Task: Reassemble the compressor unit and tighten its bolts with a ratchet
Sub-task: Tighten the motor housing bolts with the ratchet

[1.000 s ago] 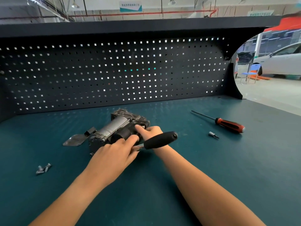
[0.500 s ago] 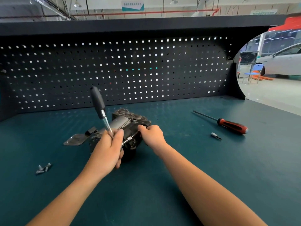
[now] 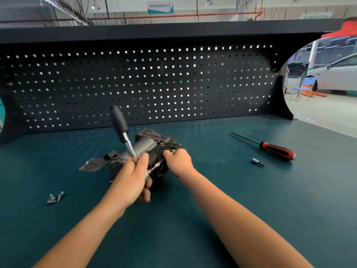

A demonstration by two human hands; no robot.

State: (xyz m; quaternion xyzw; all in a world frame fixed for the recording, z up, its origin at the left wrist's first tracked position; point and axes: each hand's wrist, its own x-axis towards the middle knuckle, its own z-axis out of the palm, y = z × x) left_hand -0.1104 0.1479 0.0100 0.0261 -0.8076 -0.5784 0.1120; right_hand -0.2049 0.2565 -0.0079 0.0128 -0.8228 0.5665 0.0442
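My left hand grips the ratchet, handle tilted up toward the tabletop's back edge; right hand pinches its extension at the compressor.

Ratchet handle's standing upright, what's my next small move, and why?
Probably swing the ratchet handle down for a tightening stroke: left hand grips its head, and right hand steadies the extension against the compressor, so it looks seated.
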